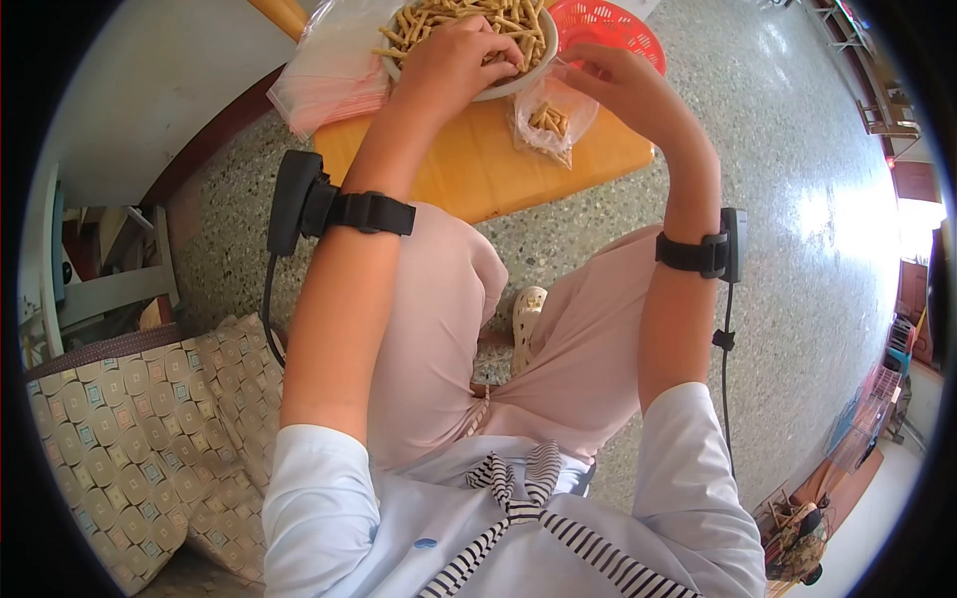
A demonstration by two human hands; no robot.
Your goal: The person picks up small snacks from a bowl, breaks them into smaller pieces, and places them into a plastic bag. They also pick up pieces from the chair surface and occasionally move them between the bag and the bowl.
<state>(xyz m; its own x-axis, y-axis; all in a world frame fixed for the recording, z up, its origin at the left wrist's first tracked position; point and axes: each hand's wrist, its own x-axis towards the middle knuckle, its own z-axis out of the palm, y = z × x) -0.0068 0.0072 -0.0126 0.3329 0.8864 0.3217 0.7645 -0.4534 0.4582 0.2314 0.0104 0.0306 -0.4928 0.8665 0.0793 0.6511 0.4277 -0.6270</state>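
My left hand [467, 58] is over a white bowl [551, 50] heaped with tan, stick-shaped pieces [424, 22]. Its fingers are curled down among the pieces, and what lies between the fingertips is hidden. My right hand [623, 82] pinches the upper edge of a clear plastic bag [576, 103] just right of the bowl. Some of the same tan sticks [548, 120] lie in the bottom of that bag, which rests on a wooden stool top [478, 159].
A red perforated basket [638, 35] stands behind my right hand. Flat clear bags with pink stripes [344, 85] lie left of the bowl. A patterned cloth [150, 429] covers something at lower left. The speckled floor [797, 249] stretches to the right.
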